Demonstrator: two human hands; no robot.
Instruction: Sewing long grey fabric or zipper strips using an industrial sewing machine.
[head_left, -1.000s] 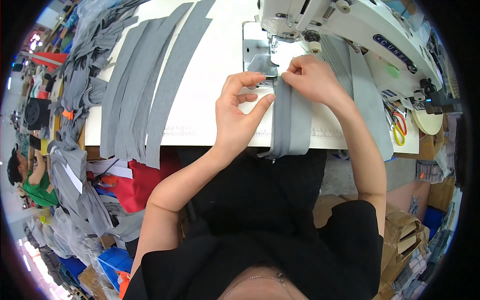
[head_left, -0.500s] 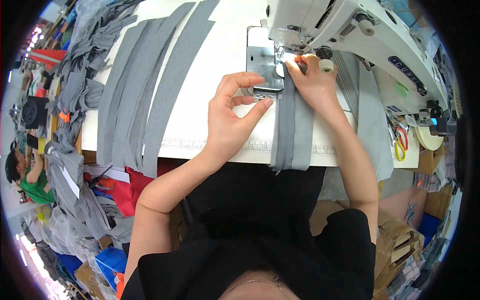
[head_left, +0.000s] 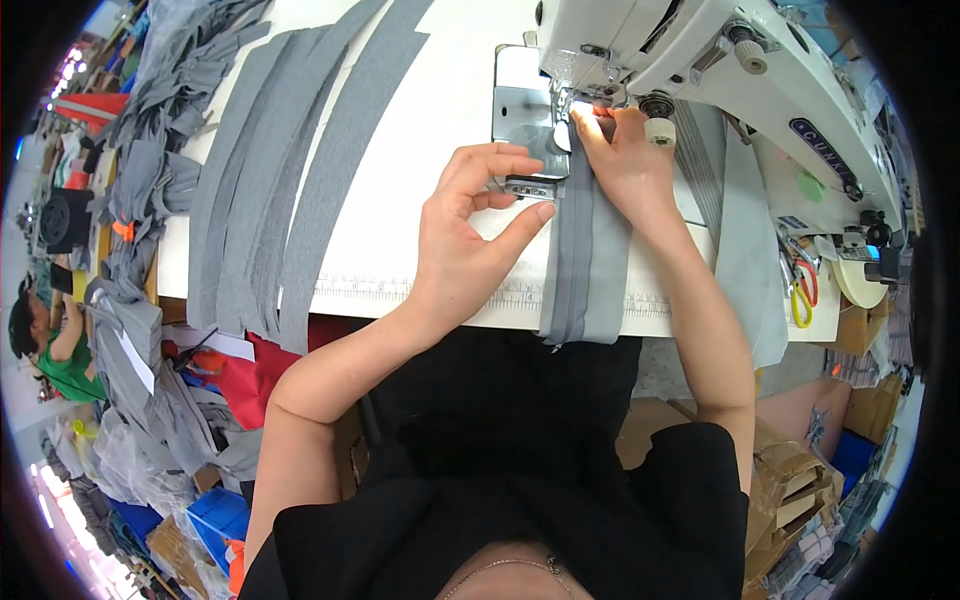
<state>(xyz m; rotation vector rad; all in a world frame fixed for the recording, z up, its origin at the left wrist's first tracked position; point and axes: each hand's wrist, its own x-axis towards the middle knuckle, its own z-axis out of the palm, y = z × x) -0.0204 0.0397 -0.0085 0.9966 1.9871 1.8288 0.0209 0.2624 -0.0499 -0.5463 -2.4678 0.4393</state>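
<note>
A grey fabric strip (head_left: 605, 265) with a darker zipper tape (head_left: 571, 255) along its left side runs from the table's front edge up under the needle area of a white sewing machine (head_left: 690, 60). My right hand (head_left: 632, 165) lies on its upper right part, fingers curled on the fabric beside the presser foot; their tips are partly hidden. Left of the strip, my left hand (head_left: 465, 235) hovers by the metal throat plate (head_left: 520, 110), thumb and fingers apart with nothing between them. Its thumb tip comes close to the strip's left edge.
Several long grey fabric strips (head_left: 335, 160) lie on the white table (head_left: 400, 120) at left. More grey cloth (head_left: 745, 240) hangs over the front edge at right, near scissors (head_left: 803, 295). Cardboard boxes (head_left: 795, 490) stand below right. A person in green (head_left: 70, 365) is far left.
My left hand has shifted slightly right, toward the strip. My right hand stays at the presser foot with its fingers on the fabric. The whole view has tilted a little.
</note>
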